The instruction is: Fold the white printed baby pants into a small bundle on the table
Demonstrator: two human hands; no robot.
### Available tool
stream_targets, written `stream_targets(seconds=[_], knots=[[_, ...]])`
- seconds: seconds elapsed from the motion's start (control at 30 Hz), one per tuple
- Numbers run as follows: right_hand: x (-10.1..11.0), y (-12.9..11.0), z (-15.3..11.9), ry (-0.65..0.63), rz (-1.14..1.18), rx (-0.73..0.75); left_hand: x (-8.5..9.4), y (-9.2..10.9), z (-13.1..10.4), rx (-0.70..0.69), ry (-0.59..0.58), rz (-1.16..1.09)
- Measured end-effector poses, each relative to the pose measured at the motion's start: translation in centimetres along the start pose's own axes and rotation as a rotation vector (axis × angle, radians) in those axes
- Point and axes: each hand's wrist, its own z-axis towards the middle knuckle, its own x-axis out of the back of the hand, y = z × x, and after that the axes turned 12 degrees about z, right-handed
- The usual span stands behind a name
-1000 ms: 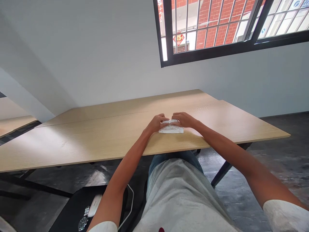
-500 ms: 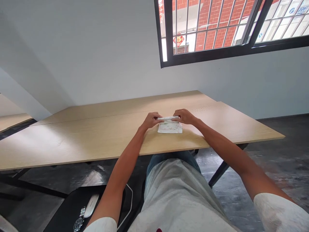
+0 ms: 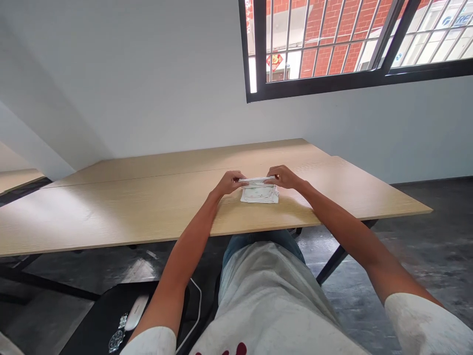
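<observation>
A small white cloth (image 3: 259, 194) with a faint pattern lies folded in layers near the front edge of the wooden table (image 3: 155, 207). My left hand (image 3: 232, 182) pinches the far left corner of its upper fold. At the far right corner, my right hand (image 3: 283, 177) grips the same fold between thumb and fingers. The far edge is stretched between both hands and looks slightly raised, while the near part rests flat on the tabletop. Whether the cloth is a garment or a towel I cannot tell.
Below the table on the left, a black chair seat (image 3: 99, 315) holds a metal wristwatch (image 3: 118, 335) and a white elongated case (image 3: 136, 313). A white cable (image 3: 199, 301) hangs beside it. Behind the table stand a wall and a barred window (image 3: 332, 44).
The far fold of the cloth is drawn a little straighter between my hands, which keep hold of it. The view has shifted slightly.
</observation>
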Motion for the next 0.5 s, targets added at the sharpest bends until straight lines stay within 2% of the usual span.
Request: stream_targets(seconds=[0.5], knots=[[-0.32,-0.30,0.39,-0.011,-0.042,0.010,0.19,-0.19,0.10,-0.001,-0.013,0.032]])
